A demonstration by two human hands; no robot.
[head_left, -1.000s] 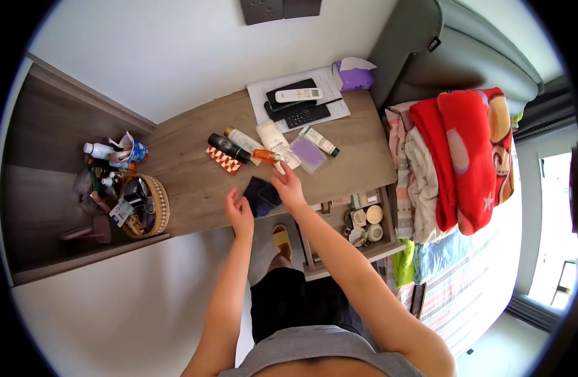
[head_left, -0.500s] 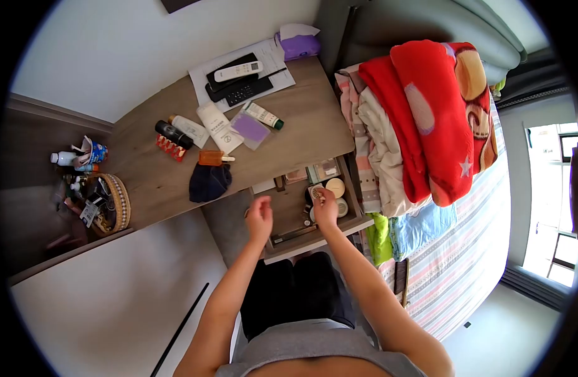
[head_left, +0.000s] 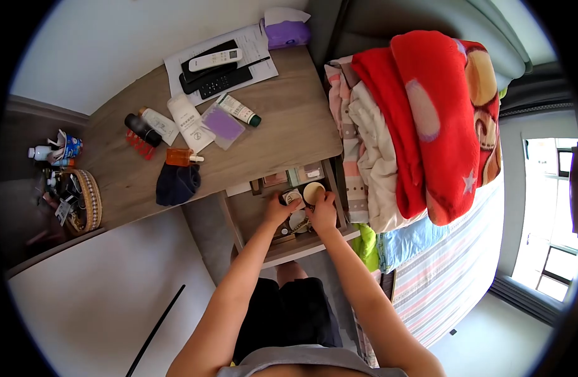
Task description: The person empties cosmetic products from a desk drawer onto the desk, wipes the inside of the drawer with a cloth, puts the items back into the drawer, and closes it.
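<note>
Both hands are inside the open drawer (head_left: pixel 295 252). My left hand (head_left: pixel 279 211) is closed around a small round container with a pale patterned top (head_left: pixel 293 198). Beside it, my right hand (head_left: pixel 323 212) has its thumb and fingers curled at the near side of a round cream-coloured jar (head_left: pixel 314 191), gripping it. Between the wrists lies another round, shiny pale item (head_left: pixel 297 220), partly covered by the right fingers. Flat palettes (head_left: pixel 309 171) and small boxes line the back of the drawer.
On the wooden desk (head_left: pixel 289 135) are tubes (head_left: pixel 189 122), a purple packet (head_left: pixel 223 124), an orange bottle (head_left: pixel 182 157), a dark cloth pouch (head_left: pixel 177 184) and remotes (head_left: pixel 216 60). A wicker basket (head_left: pixel 91 200) stands left. Folded blankets (head_left: pixel 433 125) lie on the bed at right.
My left hand has moved right and down into the drawer and taken hold of the small round container. My right hand has shifted to the cream jar. The view has swung slightly right.
</note>
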